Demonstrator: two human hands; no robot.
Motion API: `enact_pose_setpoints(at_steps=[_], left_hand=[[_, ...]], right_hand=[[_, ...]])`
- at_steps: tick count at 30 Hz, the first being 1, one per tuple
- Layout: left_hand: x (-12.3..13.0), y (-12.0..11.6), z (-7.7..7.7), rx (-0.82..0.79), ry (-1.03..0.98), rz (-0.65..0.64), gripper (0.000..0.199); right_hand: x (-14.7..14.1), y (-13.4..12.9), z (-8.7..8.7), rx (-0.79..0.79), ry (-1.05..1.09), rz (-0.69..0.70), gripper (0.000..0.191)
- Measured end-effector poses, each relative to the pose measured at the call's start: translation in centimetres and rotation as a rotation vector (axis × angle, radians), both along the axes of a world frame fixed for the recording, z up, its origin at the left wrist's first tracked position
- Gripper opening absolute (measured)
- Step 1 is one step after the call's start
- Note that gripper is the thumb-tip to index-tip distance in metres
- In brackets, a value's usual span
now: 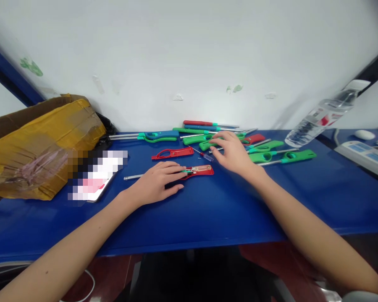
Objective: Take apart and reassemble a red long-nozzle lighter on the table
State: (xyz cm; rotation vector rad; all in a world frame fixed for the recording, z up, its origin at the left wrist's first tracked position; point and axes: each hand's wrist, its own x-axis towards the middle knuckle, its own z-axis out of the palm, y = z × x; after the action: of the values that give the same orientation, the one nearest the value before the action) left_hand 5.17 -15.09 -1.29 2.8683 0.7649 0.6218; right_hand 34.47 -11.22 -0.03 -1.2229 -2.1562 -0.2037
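Observation:
My left hand (156,180) lies with its fingers stretched out over an opened red utility lighter (204,170). Its metal tube (132,178) sticks out to the left, and the inner parts show right of the fingertips; the middle is hidden. Just behind rests a loose red casing half (172,153). My right hand (232,153) hovers with parted fingers over the pile of lighters, close to a green lighter (208,144); I cannot tell whether it touches it. A small screwdriver (207,157) with a clear purplish handle lies left of that hand.
More green lighters (299,156) lie to the right, blue and green ones (160,134) behind left. A phone (97,178) and a taped carton (47,147) occupy the left. A water bottle (324,113) and a white device (362,153) stand right. A wall (189,54) closes the back.

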Motion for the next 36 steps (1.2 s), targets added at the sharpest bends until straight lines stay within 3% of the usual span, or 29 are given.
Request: enact_pose_setpoints(at_steps=[5, 15, 20, 27, 36], left_hand=[[0.1, 0.0, -0.1, 0.037, 0.024, -0.005, 0.034], [0.1, 0.9, -0.6, 0.058, -0.025, 0.024, 0.028], [-0.3, 1.1, -0.9, 0.021, -0.089, 0.073, 0.039], [-0.1, 1.3, -0.7, 0.048, -0.058, 0.017, 0.03], [-0.2, 1.4, -1.0, 0.062, -0.091, 0.03, 0.033]], right_hand=[[0.7, 0.7, -0.4, 0.027, 0.075, -0.039, 0.024], [-1.2, 0.4, -0.8, -0.042, 0.082, 0.113, 0.022], [-1.8, 0.2, -0.8, -0.053, 0.102, 0.146, 0.021], [-2.4, 0.7, -0.9, -0.056, 0.116, 0.162, 0.021], [-6.2, 4.2, -0.2, -0.137, -0.239, 0.21, 0.027]])
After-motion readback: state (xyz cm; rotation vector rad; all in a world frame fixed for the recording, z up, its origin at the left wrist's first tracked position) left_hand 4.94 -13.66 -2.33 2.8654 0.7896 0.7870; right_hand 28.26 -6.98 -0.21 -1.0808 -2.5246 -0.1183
